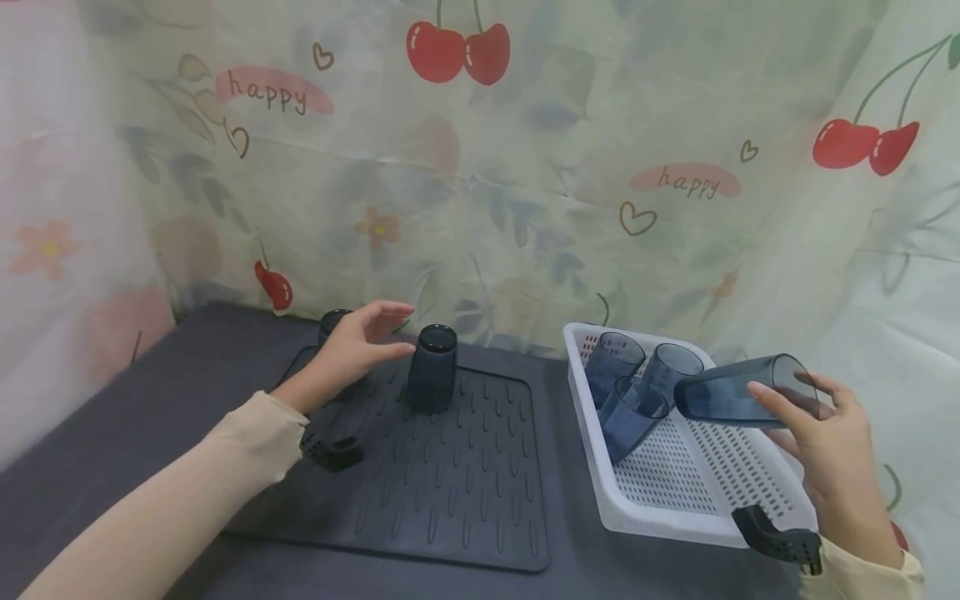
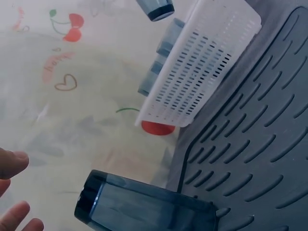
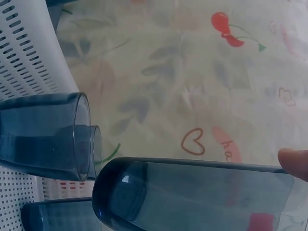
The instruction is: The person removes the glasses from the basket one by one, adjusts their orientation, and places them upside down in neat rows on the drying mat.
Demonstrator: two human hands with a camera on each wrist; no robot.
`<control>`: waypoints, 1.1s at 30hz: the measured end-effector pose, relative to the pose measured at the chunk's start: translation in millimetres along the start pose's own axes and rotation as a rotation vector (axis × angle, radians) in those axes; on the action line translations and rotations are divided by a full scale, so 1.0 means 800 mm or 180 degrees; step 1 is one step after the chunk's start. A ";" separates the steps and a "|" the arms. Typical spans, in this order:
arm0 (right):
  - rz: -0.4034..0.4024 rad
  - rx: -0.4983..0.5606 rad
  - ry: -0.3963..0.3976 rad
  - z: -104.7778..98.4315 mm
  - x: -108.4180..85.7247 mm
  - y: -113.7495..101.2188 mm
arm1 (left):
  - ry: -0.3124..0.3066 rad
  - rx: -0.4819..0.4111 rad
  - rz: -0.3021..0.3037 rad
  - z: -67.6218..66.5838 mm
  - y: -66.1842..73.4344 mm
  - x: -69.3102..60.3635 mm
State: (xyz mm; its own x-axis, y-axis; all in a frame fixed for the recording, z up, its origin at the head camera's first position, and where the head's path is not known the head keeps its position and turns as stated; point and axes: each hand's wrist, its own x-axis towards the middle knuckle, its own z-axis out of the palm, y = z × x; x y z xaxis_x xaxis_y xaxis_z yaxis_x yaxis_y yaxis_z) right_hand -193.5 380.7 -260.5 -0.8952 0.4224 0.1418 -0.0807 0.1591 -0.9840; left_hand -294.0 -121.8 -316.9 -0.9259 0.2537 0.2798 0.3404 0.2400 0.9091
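In the head view my right hand (image 1: 843, 442) grips a blue-tinted drinking glass (image 1: 723, 392) near its rim. The glass is tilted almost level above the basket, its thick base pointing left; the right wrist view shows the thumb (image 3: 294, 162) at its rim end. My left hand (image 1: 352, 350) is over the dark drying mat (image 1: 480, 467), fingers spread and holding nothing. Just right of it an upside-down glass (image 1: 432, 375) stands on the mat, apart from the fingers in the left wrist view. Another upturned glass (image 1: 332, 321) is partly hidden behind the left hand.
A white perforated basket (image 1: 611, 512) sits right of the mat, with three glasses (image 1: 633, 408) leaning in its far left part. A printed curtain (image 1: 525, 208) hangs behind the dark table (image 1: 97, 442).
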 end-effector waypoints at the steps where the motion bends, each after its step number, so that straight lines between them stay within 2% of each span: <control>1: -0.0016 0.0004 0.0006 0.001 -0.001 -0.001 | -0.0011 -0.0015 -0.0006 0.000 0.001 -0.001; 7: -0.0109 0.0177 -0.0018 0.008 -0.009 -0.007 | -0.0072 0.0015 0.0075 -0.001 0.004 -0.008; 14: -0.0390 0.0468 -0.0178 0.021 -0.020 -0.011 | -0.0088 -0.0030 0.0152 0.001 0.010 -0.015; 21: -0.0561 0.0281 -0.0318 0.037 -0.030 -0.012 | -0.0153 -0.0146 0.0197 0.003 0.018 -0.023; 29: -0.0613 0.0057 -0.0558 0.054 -0.041 -0.015 | -0.0239 -0.0229 0.0180 0.005 0.023 -0.030; 33: -0.0634 0.0077 -0.0655 0.067 -0.047 -0.016 | -0.0245 -0.0192 0.0197 0.008 0.026 -0.033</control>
State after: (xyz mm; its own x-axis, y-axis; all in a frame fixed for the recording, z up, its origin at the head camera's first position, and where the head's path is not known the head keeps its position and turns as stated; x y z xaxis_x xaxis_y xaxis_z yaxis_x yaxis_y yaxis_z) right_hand -182.3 315.3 -259.2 -0.9306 0.1947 0.3100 -0.2721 0.1985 -0.9416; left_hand -261.2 -117.7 -307.1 -0.8874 0.3381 0.3134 0.3838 0.1653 0.9085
